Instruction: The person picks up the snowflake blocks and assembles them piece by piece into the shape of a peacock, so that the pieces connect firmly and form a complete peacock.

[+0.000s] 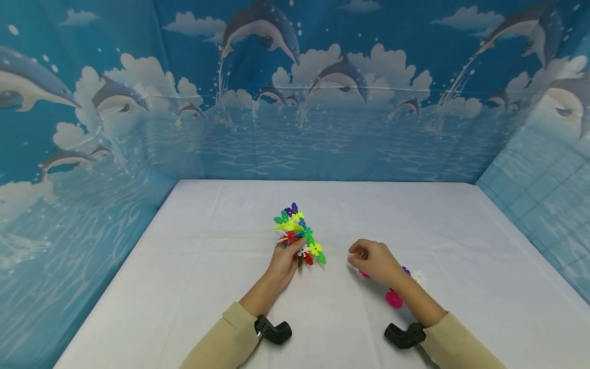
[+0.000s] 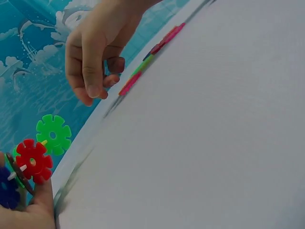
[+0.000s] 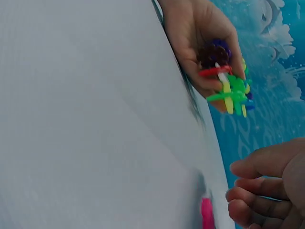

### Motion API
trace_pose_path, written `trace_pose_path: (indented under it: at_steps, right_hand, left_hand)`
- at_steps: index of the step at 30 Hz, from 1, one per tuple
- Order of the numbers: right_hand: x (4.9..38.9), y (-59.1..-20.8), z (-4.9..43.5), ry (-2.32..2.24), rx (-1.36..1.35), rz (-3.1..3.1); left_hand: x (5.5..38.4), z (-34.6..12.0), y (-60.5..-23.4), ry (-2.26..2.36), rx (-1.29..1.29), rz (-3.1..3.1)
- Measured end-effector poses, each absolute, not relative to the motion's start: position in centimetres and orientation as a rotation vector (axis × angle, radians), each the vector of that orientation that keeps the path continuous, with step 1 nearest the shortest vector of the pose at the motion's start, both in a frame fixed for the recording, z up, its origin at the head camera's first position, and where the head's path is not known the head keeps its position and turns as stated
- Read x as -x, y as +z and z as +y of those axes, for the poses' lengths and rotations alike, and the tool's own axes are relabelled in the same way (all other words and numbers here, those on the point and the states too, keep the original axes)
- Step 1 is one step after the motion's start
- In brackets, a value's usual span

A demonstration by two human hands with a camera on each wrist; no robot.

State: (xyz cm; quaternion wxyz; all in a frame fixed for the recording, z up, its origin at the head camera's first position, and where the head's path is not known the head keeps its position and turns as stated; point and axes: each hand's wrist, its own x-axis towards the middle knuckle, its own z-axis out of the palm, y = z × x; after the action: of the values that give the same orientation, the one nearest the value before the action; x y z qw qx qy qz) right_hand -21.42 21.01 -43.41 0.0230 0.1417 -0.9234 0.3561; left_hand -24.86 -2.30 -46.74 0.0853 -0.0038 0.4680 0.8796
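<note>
My left hand point(image 1: 280, 265) grips a built-up cluster of flower-shaped plastic discs point(image 1: 295, 225), raised over the table. The cluster mixes green, yellow, red, white, blue and purple pieces slotted into one another. In the left wrist view, a red disc point(image 2: 33, 167) and a green disc point(image 2: 53, 134) stick out past my fingers. To the right, my right hand point(image 1: 379, 262) hovers with loosely bent fingers and nothing between them. Beneath its wrist and forearm lie loose pieces: a pink disc point(image 1: 394, 299), a white one point(image 1: 418, 277) and a purple one point(image 1: 406, 270), partly hidden by the arm.
A white cloth covers the table point(image 1: 221, 215). Curtains with a dolphin and sea print point(image 1: 295, 138) hang behind it and along both sides. Each wrist wears a black camera mount point(image 1: 274, 330).
</note>
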Motion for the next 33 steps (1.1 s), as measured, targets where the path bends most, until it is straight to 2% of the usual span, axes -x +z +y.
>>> trace_pose_path:
  at_steps: [6,13,24,33]
  right_hand:
    - [21.7,-42.9,23.9,0.85,-0.369,-3.001]
    - [21.6,-43.0,25.2,0.947,-0.312,-3.076]
    - [21.9,-42.9,25.0,1.039,-0.296,-3.096]
    - [21.2,-43.1,22.0,1.143,-0.311,-2.947]
  left_hand:
    - [24.9,-2.3,-46.7,2.616,-0.006,1.365]
    - [24.9,-2.3,-46.7,2.631,0.006,1.3]
    - [24.9,-2.6,-46.8,2.596,-0.072,1.28]
    - [24.9,-2.6,-46.6,2.58,-0.048,1.306]
